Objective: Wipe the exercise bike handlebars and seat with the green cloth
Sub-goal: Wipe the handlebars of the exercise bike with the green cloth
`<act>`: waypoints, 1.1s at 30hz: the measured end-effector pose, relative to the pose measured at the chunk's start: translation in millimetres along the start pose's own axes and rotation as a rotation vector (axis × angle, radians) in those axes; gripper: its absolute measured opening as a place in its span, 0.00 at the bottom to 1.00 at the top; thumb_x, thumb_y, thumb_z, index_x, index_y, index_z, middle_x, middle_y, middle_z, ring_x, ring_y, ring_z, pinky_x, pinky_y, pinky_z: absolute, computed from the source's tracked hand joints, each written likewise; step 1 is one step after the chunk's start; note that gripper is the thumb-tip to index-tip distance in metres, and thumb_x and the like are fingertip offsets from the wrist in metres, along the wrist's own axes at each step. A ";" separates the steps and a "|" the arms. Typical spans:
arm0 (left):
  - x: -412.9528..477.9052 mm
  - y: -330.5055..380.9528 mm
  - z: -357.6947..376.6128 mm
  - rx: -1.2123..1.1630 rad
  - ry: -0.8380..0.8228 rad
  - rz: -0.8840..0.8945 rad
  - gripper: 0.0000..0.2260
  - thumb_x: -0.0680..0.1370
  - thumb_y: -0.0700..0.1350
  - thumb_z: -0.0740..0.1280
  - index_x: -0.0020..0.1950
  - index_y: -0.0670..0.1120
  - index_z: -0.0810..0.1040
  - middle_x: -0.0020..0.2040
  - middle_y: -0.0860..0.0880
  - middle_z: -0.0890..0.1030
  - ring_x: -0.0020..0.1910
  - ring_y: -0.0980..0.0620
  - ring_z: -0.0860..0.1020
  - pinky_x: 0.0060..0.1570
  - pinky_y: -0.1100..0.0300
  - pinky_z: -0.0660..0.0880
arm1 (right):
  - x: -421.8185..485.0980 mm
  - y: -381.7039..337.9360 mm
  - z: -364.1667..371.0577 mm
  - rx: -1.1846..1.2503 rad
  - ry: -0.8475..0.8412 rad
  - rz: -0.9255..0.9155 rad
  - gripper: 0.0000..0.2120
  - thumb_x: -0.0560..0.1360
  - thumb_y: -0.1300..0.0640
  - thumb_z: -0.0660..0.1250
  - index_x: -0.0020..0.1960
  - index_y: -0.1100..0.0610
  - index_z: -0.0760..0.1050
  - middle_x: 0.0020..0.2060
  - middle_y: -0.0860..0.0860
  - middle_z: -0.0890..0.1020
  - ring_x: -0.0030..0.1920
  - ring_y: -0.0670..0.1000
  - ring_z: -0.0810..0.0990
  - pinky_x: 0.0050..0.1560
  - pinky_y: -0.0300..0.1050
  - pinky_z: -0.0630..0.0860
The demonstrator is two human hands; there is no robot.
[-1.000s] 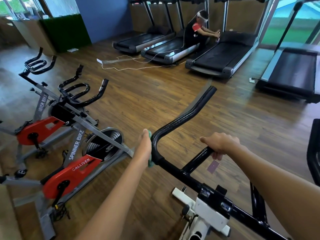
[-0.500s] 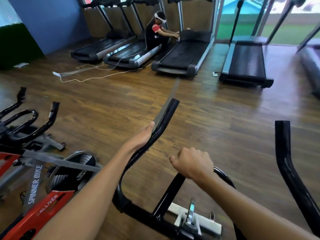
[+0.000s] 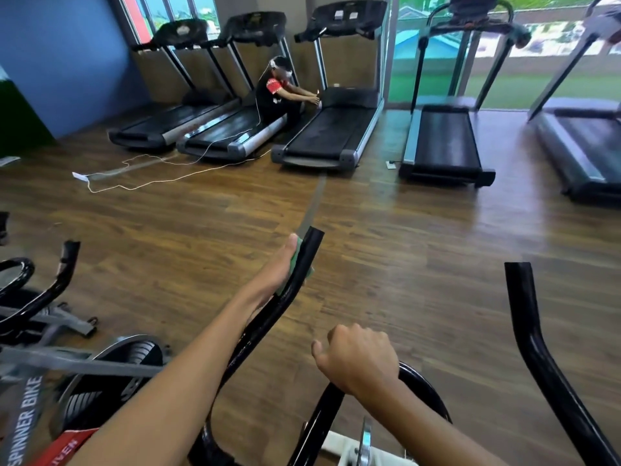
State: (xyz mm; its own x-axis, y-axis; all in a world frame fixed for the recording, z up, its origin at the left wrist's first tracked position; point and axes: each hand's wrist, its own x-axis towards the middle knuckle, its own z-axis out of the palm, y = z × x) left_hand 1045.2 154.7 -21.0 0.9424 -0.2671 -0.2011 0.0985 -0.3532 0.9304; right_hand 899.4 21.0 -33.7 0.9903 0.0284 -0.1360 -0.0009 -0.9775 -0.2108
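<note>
The black handlebar of the exercise bike fills the lower middle of the head view. Its left horn (image 3: 304, 260) rises toward the floor's centre, and its right horn (image 3: 527, 317) stands at the right. My left hand (image 3: 280, 267) presses the green cloth (image 3: 295, 260) against the left horn near its tip, fingers wrapped around the bar. Only a strip of the cloth shows beside the bar. My right hand (image 3: 358, 359) grips the inner loop bar (image 3: 426, 388) of the handlebar. The seat is out of view.
Another spinner bike (image 3: 50, 364) with a red cover stands close at the lower left. Several treadmills (image 3: 329, 132) line the far wall and windows, and a person (image 3: 280, 92) sits on one. A white cable (image 3: 141, 183) lies on the wooden floor.
My left hand slid the cloth up the left horn from its lower bend to near the tip. The camera tilted up and turned right. My right hand kept its grip on the loop bar.
</note>
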 end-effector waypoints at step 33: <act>2.8 16.7 50.2 0.718 0.570 0.415 0.31 0.81 0.56 0.62 0.77 0.40 0.58 0.66 0.39 0.73 0.60 0.41 0.74 0.55 0.49 0.71 | -0.6 1.5 -3.8 0.048 -0.008 0.008 0.22 0.80 0.43 0.55 0.56 0.57 0.80 0.55 0.57 0.83 0.56 0.60 0.81 0.46 0.51 0.64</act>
State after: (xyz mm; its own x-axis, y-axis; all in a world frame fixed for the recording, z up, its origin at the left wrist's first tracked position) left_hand 1033.4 103.1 -21.5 0.8893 -0.0894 0.4486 -0.3115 -0.8365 0.4508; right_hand 899.3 18.7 -30.3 0.9891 0.0227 -0.1452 -0.0155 -0.9665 -0.2562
